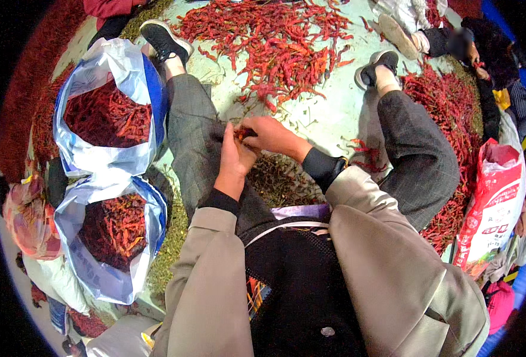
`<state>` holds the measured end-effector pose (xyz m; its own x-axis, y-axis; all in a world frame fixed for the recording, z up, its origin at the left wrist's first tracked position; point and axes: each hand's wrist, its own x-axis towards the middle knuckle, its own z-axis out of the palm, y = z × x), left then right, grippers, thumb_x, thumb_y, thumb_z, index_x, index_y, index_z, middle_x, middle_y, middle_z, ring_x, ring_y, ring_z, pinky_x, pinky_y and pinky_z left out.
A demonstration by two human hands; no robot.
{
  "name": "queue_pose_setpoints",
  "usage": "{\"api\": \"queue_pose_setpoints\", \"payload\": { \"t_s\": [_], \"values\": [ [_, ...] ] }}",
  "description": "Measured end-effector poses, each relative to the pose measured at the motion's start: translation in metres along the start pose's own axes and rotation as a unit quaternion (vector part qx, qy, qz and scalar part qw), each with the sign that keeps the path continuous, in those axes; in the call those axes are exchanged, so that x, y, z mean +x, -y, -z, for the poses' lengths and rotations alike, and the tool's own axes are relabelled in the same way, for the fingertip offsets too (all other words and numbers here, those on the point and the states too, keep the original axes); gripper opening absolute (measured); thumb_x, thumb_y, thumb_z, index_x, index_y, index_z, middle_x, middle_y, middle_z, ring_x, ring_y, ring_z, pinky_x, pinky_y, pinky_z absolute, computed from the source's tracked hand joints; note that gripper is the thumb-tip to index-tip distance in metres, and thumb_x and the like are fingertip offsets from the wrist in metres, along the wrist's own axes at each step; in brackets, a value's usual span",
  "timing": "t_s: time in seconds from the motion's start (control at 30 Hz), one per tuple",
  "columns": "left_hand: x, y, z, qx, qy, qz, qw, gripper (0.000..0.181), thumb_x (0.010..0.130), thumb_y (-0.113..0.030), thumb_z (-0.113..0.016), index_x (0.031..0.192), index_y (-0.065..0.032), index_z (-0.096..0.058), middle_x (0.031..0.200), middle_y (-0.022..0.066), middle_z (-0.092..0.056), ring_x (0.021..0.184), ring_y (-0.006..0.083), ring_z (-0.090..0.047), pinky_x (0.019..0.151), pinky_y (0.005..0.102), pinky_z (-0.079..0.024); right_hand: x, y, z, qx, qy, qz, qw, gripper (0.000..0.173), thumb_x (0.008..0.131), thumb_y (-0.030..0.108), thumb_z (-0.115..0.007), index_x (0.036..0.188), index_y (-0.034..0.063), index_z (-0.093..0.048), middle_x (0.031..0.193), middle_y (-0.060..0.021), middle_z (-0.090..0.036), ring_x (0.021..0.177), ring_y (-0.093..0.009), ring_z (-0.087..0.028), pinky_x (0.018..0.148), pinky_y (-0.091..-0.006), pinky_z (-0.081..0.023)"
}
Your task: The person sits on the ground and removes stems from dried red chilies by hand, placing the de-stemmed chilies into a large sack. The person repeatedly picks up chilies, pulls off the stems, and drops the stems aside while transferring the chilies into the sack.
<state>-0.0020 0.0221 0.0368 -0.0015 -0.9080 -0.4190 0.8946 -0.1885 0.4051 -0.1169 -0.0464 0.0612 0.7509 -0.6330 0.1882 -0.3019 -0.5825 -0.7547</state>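
Note:
My left hand [236,158] and my right hand [274,137] meet over my left thigh, fingertips close together. Between them they pinch dark red dried chili peppers [244,133], mostly hidden by the fingers, so I cannot tell how many. Below the hands, between my legs, lies a heap of brown-green chili stems [285,178]. Ahead of me a loose pile of dried red chilies [280,49] spreads over the pale ground sheet [298,107].
Left of my leg stand two lined sacks, the far sack [102,160] and the near sack [106,290], both holding chilies. More chilies [445,116] lie to the right, beside a red and white printed bag [490,205]. Another person [481,62] sits at upper right.

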Motion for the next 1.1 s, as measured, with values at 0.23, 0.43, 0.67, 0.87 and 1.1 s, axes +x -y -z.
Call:
{"api": "queue_pose_setpoints", "payload": {
  "t_s": [0.23, 0.43, 0.67, 0.87, 1.1],
  "values": [
    [-0.01, -0.001, -0.015, -0.105, -0.049, -0.014, 0.993, 0.033, 0.088, -0.032, -0.042, 0.091, -0.0019, -0.054, 0.083, 0.0079, -0.054, 0.072, 0.0184, -0.052, 0.059, 0.0289, -0.047, 0.007, -0.014, 0.034, 0.068, -0.069, 0.011, 0.995, 0.022, 0.076, 0.01, -0.057, 0.095, -0.0005, -0.057, 0.086, -0.0125, -0.061, 0.08, -0.019, -0.059, 0.069, -0.0301, -0.046],
    [-0.048, -0.026, -0.002, -0.03, 0.026, 0.03, 0.999, 0.022, 0.089, -0.021, -0.043, 0.091, -0.001, -0.051, 0.066, 0.0017, -0.042, 0.051, 0.008, -0.034, 0.039, 0.0187, -0.027, 0.0, -0.017, 0.05, 0.126, -0.047, -0.006, 0.991, 0.018, 0.079, 0.009, -0.055, 0.096, 0.001, -0.057, 0.083, -0.0051, -0.058, 0.076, -0.01, -0.053, 0.067, -0.0252, -0.044],
    [-0.169, -0.137, 0.046, 0.176, -0.153, -0.225, 0.946, 0.011, 0.085, -0.016, -0.048, 0.089, -0.0062, -0.053, 0.058, -0.0017, -0.04, 0.04, 0.0046, -0.029, 0.034, 0.0175, -0.022, -0.007, -0.02, 0.05, 0.235, -0.027, -0.089, 0.968, 0.019, 0.084, 0.012, -0.051, 0.101, 0.0044, -0.056, 0.09, 0.0002, -0.057, 0.078, -0.007, -0.051, 0.068, -0.0221, -0.042],
    [-0.257, -0.205, 0.094, 0.871, -0.448, -0.2, 0.005, 0.051, 0.075, -0.035, -0.058, 0.116, -0.0083, -0.044, 0.13, 0.0099, -0.034, 0.117, 0.0266, -0.034, 0.084, 0.0563, -0.032, -0.009, -0.019, 0.063, 0.295, -0.069, -0.113, 0.946, 0.019, 0.084, 0.015, -0.051, 0.1, 0.0068, -0.057, 0.084, 0.0042, -0.055, 0.071, -0.004, -0.047, 0.06, -0.0187, -0.037],
    [-0.122, -0.096, -0.017, 0.781, -0.044, -0.336, 0.525, 0.023, 0.081, -0.008, -0.049, 0.101, -0.0007, -0.055, 0.101, 0.0157, -0.057, 0.098, 0.0264, -0.054, 0.087, 0.0311, -0.039, -0.026, -0.038, 0.088, 0.337, -0.174, -0.142, 0.914, 0.017, 0.085, 0.018, -0.052, 0.097, 0.0079, -0.057, 0.084, 0.0022, -0.057, 0.07, -0.004, -0.049, 0.06, -0.0194, -0.04]
  ]
}}
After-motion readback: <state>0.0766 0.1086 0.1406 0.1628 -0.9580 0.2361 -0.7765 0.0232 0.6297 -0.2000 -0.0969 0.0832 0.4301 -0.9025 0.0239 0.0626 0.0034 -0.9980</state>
